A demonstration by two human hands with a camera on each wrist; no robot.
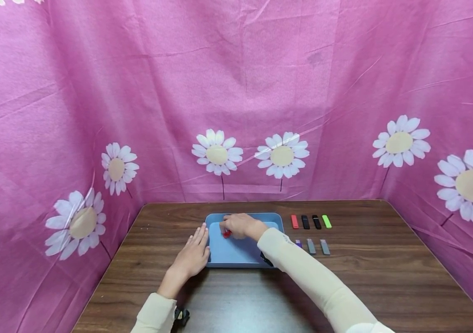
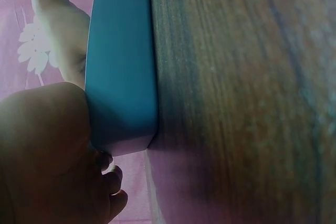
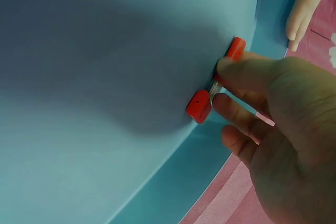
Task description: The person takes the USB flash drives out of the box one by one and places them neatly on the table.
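My right hand (image 1: 238, 225) reaches over the blue tray (image 1: 228, 253) and pinches a small red USB stick (image 3: 237, 48) between thumb and fingers. In the right wrist view a metal part shows between it and a second red piece (image 3: 199, 106) near the tray wall. Whether the two red pieces are joined is hard to tell. My left hand (image 1: 192, 256) rests along the tray's left side with its fingers extended. The left wrist view shows that hand (image 2: 42, 145) against the tray's outer wall (image 2: 123, 51).
Right of the tray, a back row holds a red stick (image 1: 294, 221), black ones (image 1: 305, 222) and a green one (image 1: 326, 221). Before it lie a purple stick (image 1: 298, 243) and grey ones (image 1: 311, 246). A pink flowered curtain (image 1: 244, 92) surrounds the wooden table (image 1: 369, 277).
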